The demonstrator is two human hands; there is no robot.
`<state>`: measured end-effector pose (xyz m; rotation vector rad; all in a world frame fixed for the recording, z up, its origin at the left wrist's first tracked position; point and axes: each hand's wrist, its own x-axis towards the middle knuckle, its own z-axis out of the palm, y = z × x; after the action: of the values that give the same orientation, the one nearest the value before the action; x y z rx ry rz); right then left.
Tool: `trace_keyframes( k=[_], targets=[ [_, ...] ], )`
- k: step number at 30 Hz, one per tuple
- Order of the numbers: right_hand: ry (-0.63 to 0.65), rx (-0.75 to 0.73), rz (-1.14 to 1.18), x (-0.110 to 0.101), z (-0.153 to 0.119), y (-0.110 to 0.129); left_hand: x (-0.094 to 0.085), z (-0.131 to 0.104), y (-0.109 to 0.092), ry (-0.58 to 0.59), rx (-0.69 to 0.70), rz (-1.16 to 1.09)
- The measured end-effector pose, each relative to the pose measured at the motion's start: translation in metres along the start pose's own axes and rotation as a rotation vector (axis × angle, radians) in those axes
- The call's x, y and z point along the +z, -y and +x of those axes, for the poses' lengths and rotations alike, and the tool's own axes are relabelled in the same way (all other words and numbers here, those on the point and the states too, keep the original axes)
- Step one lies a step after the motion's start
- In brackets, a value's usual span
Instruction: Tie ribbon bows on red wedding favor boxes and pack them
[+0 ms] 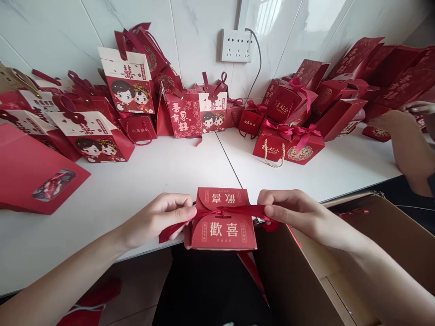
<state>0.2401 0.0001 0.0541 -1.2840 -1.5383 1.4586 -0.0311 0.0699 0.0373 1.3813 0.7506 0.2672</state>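
The left hand (171, 215) and right hand (292, 210) each pinch one side of a red ribbon (243, 211), drawn across the small red box (222, 240) between them at the near edge of the white worktop (163, 167). An open cardboard box (288, 271) stands below the right forearm. Farther back, decorated gift boxes line the tiled wall (200, 27), and another person's hand (384, 124) is near those at far right.

A glossy, veined white tile wall (197, 27) rises behind the white surface (163, 167). It carries a socket panel (237, 45) with a dark cable (260, 59); glare (270, 16) brightens its upper right. The floor (139, 290) is dim.
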Motion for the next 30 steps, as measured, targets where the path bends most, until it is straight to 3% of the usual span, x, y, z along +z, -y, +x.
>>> trace_keyframes(
  k=[4,8,12,18,25,30],
  targets=[
    [-0.064,-0.188,-0.005,0.014,0.001,0.017,0.007,-0.003,-0.006,-0.058,-0.009,0.071],
    [-0.119,-0.26,-0.077,0.029,0.014,0.018,0.009,-0.01,-0.013,-0.124,-0.069,0.159],
    [-0.208,-0.337,-0.14,0.038,0.025,0.013,0.013,-0.02,-0.022,-0.31,0.074,0.46],
    [-0.225,-0.424,-0.162,0.045,0.03,0.003,0.014,-0.019,-0.027,-0.39,0.232,0.934],
    [-0.279,-0.477,-0.147,0.052,0.034,-0.006,0.011,-0.016,-0.037,-0.323,0.315,1.091],
    [-0.322,-0.468,-0.135,0.054,0.035,-0.006,0.019,-0.016,-0.052,-0.265,0.272,1.113]
  ],
)
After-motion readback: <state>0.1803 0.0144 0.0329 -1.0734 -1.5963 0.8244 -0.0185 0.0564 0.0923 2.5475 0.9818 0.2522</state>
